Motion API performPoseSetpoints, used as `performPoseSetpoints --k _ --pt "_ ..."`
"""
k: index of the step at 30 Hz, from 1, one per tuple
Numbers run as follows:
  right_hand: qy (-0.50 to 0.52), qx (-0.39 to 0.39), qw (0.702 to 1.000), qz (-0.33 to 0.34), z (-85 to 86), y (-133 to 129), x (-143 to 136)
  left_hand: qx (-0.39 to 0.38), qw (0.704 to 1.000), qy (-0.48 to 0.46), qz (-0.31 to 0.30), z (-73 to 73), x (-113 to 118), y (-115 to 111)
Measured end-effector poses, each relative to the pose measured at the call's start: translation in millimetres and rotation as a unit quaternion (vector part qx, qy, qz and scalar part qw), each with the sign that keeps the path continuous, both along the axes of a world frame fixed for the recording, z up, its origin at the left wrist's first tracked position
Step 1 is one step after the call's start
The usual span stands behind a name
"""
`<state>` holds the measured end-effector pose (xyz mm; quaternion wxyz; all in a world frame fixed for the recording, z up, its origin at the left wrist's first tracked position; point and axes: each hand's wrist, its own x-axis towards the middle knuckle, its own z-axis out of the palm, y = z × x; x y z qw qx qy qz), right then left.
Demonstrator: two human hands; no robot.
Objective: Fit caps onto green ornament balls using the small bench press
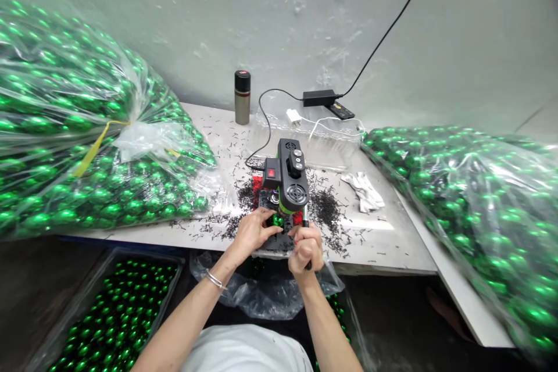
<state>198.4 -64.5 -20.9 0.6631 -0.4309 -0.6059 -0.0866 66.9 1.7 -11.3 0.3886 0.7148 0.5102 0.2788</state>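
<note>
A small black bench press machine [293, 177] with a red switch stands near the table's front edge. Under its head sits a shiny green ball [278, 220], pinched between the thumb and fingers of my left hand [251, 231]. My right hand [307, 247] is wrapped round the machine's lever handle [306, 224], its dark end showing below the fist. Part of the ball is hidden by my fingers and the machine's head. Small black pins [325, 209] lie piled and scattered on both sides of the machine.
Big clear bags of green balls stand left [87, 128] and right [471, 197]. Behind the machine are a flask [242, 99], a power adapter [320, 97] and a clear plastic tray [331, 154]. White gloves [365, 192] lie to the right. A bin [117, 302] of green balls is below.
</note>
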Motion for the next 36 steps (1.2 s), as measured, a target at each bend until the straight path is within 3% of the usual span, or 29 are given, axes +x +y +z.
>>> performPoseSetpoints --k 12,15,18,21,23,25,28,33,36 --pt "-0.116 -0.011 0.993 0.022 4.2 -0.1 10.1 0.011 0.997 0.067 -0.04 10.5 -1.8 0.0" --pt "-0.093 -0.015 0.995 0.024 22.0 -1.5 7.6 0.023 0.995 0.088 -0.042 10.4 -0.9 0.9" --pt "-0.026 -0.02 0.999 0.022 53.6 -2.8 3.1 0.028 0.996 0.08 -0.027 8.6 -0.4 2.1" --pt "0.042 -0.081 0.996 0.015 84.0 -2.7 -1.7 0.005 1.0 0.017 0.011 4.6 -6.6 -3.8" --pt "0.057 -0.087 0.994 0.023 94.5 -2.3 -4.6 -0.061 0.996 -0.059 0.028 -0.7 -16.1 -15.5" --pt "0.058 -0.075 0.995 0.023 95.9 -2.2 -7.0 -0.18 0.974 -0.136 0.021 -8.2 -27.7 -33.6" --pt "0.062 -0.062 0.996 0.011 88.9 -2.9 -9.6 -0.345 0.912 -0.223 0.015 -21.3 -42.5 -66.5" --pt "0.059 -0.061 0.996 0.001 80.7 -3.9 -10.5 -0.459 0.846 -0.27 0.006 -38.8 -46.5 -106.3" --pt "0.068 -0.063 0.996 -0.008 79.7 -4.0 -10.7 -0.506 0.809 -0.284 0.09 -50.1 -40.4 -110.3"
